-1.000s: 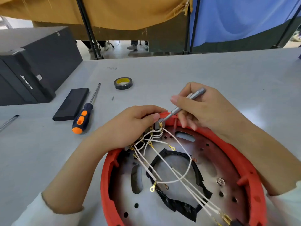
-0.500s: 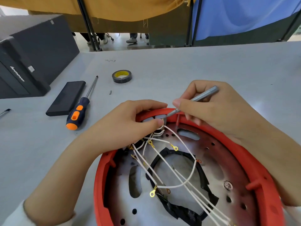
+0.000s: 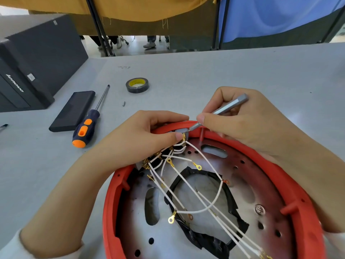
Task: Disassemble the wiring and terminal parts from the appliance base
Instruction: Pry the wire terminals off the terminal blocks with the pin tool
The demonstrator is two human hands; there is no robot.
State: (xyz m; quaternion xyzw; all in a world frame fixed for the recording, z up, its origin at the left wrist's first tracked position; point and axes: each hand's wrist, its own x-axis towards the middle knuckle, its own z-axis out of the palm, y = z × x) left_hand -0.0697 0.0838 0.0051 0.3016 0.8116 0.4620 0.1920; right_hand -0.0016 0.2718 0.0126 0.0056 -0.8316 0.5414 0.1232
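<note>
Left hand [image 3: 141, 139] is pinching the terminal block [image 3: 181, 132] at the far rim of the red base [image 3: 291, 186], which is sitting at the table's near edge, while the right hand [image 3: 248, 124] is gripping a grey driver [image 3: 222, 110] pen-fashion, its tip at the block. Over the past second the block has been lifting clear of the rim and the driver's tail rising, suggesting the part is coming free. White wires [image 3: 197, 200] are trailing loose across the plate. Farther left, an orange screwdriver [image 3: 87, 126], a black case [image 3: 73, 111] and a tape roll [image 3: 137, 85] are lying unused.
</note>
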